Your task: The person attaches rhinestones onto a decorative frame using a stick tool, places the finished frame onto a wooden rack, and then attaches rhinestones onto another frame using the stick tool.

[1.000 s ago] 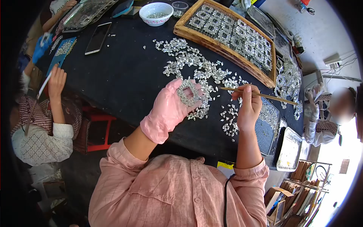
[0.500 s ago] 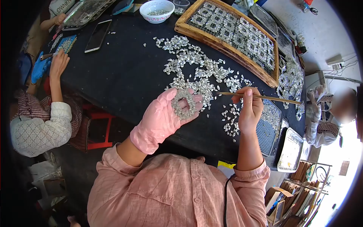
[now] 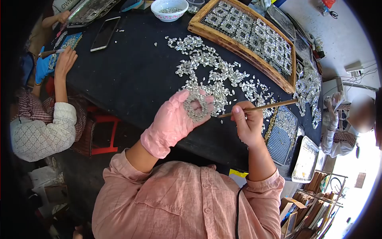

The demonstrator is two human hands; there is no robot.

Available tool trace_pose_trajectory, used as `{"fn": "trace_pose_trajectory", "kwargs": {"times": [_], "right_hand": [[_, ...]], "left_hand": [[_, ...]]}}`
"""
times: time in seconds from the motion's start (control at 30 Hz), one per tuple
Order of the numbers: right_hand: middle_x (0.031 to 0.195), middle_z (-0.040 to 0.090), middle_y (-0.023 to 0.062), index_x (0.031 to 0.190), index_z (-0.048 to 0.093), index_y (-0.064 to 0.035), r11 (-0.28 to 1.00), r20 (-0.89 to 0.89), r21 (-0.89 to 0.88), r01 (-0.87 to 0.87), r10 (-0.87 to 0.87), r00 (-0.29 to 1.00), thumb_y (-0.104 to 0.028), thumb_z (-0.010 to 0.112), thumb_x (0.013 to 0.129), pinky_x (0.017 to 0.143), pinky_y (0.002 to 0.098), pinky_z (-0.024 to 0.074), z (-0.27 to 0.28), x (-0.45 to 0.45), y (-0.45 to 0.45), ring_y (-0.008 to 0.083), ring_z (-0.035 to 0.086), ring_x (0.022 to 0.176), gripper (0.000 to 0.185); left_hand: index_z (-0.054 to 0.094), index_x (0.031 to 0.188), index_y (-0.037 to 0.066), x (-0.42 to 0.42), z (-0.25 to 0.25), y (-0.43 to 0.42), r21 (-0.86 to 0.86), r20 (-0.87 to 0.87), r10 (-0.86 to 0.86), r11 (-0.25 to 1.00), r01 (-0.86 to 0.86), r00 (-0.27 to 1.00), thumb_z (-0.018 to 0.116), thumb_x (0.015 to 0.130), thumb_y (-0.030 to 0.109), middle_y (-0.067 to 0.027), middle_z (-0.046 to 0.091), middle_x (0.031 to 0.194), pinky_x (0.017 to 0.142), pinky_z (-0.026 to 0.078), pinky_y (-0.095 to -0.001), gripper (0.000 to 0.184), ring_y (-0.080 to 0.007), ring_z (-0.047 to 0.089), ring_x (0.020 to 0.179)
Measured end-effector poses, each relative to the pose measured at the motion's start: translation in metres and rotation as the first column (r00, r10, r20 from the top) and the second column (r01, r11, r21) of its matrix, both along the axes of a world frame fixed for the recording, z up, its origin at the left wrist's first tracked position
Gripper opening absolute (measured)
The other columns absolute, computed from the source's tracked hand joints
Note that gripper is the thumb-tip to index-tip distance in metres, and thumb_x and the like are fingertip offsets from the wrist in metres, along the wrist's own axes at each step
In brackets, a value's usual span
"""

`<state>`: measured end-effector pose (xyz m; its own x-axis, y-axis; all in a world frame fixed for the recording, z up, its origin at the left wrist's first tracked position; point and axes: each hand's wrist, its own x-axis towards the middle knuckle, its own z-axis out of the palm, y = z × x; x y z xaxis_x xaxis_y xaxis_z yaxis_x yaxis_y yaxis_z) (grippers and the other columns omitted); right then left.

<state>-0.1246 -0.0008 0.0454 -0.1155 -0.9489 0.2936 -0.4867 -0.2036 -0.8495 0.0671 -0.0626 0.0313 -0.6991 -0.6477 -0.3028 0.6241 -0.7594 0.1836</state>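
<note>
My left hand (image 3: 169, 125), in a pink glove, holds a ring-shaped ornament (image 3: 191, 113) covered in small pale, shiny stones. The ornament rests against the gloved fingers, with its open centre facing up. In my bare right hand (image 3: 250, 125) a thin wooden stick (image 3: 278, 104) is pinched between thumb and fingers. Its dark tip points left, just right of the ornament and apart from it. Many loose silvery, drop-shaped stones (image 3: 223, 73) lie scattered on the black tabletop beyond both hands; my right hand covers some of them.
Behind the stones stands a wood-framed mesh tray (image 3: 258, 63) of stone-covered pieces. A white bowl (image 3: 170, 16) and a phone (image 3: 105, 34) lie farther back. At right are a ribbed tray (image 3: 278, 141) and a shiny tray (image 3: 305, 159). A co-worker's hand (image 3: 65, 61) works at far left.
My right hand has moved left and slightly toward me, bringing the stick's tip down beside the ornament. My left hand keeps its hold, with the ornament turned slightly.
</note>
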Motion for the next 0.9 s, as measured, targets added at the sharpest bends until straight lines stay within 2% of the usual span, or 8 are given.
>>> {"fn": "trace_pose_trajectory", "kwargs": {"times": [0.1,0.3,0.4,0.5,0.6,0.7,0.73,0.9], "right_hand": [[0.058,0.052,0.0063,0.072,0.055,-0.0001,1.0,-0.021,-0.015,0.001,-0.001,1.0,-0.008,0.056,0.084,0.046,0.0258,0.0372,0.001,0.0018,-0.0004,0.0144,0.049,0.049,0.015],[0.059,0.053,0.0066,0.071,0.055,-0.0007,0.999,-0.03,-0.039,0.032,-0.033,0.999,-0.006,0.057,0.083,0.047,0.0265,0.038,-0.0028,-0.0004,0.0017,0.0161,0.05,0.05,0.013],[0.059,0.053,0.0067,0.071,0.055,-0.0009,0.997,0.056,-0.076,0.033,-0.029,0.998,-0.006,0.057,0.082,0.047,0.0267,0.0384,-0.0072,-0.0006,0.0013,0.0169,0.05,0.051,0.012],[0.059,0.053,0.0064,0.071,0.054,-0.0006,0.999,-0.054,-0.043,0.02,-0.022,0.998,-0.005,0.057,0.082,0.048,0.0265,0.0387,-0.0046,0.0002,-0.0005,0.0168,0.051,0.051,0.013],[0.059,0.054,0.0055,0.07,0.054,-0.0008,0.997,-0.051,-0.074,0.02,-0.024,0.998,-0.006,0.056,0.083,0.047,0.025,0.0385,-0.0069,-0.0009,-0.0002,0.014,0.05,0.051,0.014],[0.059,0.054,0.004,0.071,0.053,-0.0016,0.995,0.094,-0.088,0.037,-0.029,0.995,-0.008,0.055,0.085,0.046,0.0231,0.0381,-0.0025,0.0004,0.0036,0.0109,0.049,0.051,0.016],[0.058,0.053,0.0038,0.071,0.052,-0.002,0.993,0.066,-0.112,0.026,-0.019,0.998,-0.008,0.054,0.086,0.046,0.0217,0.0375,-0.0039,-0.0024,0.0042,0.0093,0.048,0.051,0.016],[0.06,0.052,0.0048,0.073,0.051,-0.002,0.967,0.189,-0.253,0.023,0.026,0.982,-0.006,0.052,0.086,0.046,0.0224,0.0378,-0.0026,0.0063,0.0039,0.0111,0.048,0.051,0.013]], "left_hand": [[0.044,0.114,-0.006,-0.0022,0.0007,0.003,-0.001,-0.062,-0.069,0.998,0.069,0.996,0.042,0.09,0.028,-0.0238,0.046,0.118,0.097,0.037,-0.0461,0.041,-0.0356,0.045,0.112],[0.045,0.115,-0.004,-0.0015,0.0039,0.0035,0.113,-0.071,-0.006,0.994,0.014,0.997,0.039,0.091,0.03,-0.0233,0.045,0.12,0.098,0.036,-0.0459,0.042,-0.0339,0.044,0.114],[0.044,0.116,-0.004,0.0002,0.0016,0.0035,0.089,-0.077,-0.026,0.996,0.032,0.997,0.039,0.091,0.03,-0.0223,0.044,0.121,0.098,0.036,-0.0457,0.043,-0.0337,0.043,0.114],[0.043,0.117,-0.004,0.0005,-0.0008,0.003,0.078,-0.093,-0.031,0.996,0.038,0.995,0.039,0.091,0.03,-0.0215,0.045,0.121,0.098,0.036,-0.0455,0.044,-0.0335,0.043,0.114],[0.043,0.118,-0.004,0.0008,-0.0031,0.0032,0.083,-0.113,-0.032,0.996,0.041,0.993,0.039,0.091,0.031,-0.0215,0.045,0.121,0.098,0.036,-0.0457,0.044,-0.0342,0.043,0.114],[0.043,0.118,-0.004,0.001,0.0003,0.0034,0.044,-0.096,-0.033,0.998,0.038,0.995,0.04,0.09,0.031,-0.0218,0.044,0.122,0.099,0.035,-0.0461,0.045,-0.0353,0.042,0.115],[0.042,0.118,-0.004,0.0009,-0.0002,0.0033,0.036,-0.082,-0.034,0.999,0.037,0.996,0.04,0.09,0.032,-0.0219,0.044,0.122,0.099,0.035,-0.0463,0.046,-0.0357,0.042,0.115],[0.041,0.119,-0.005,-0.0018,-0.0008,0.0042,0.036,-0.058,-0.023,0.999,0.025,0.998,0.041,0.09,0.032,-0.022,0.044,0.122,0.098,0.036,-0.0458,0.047,-0.0355,0.043,0.114]]}}
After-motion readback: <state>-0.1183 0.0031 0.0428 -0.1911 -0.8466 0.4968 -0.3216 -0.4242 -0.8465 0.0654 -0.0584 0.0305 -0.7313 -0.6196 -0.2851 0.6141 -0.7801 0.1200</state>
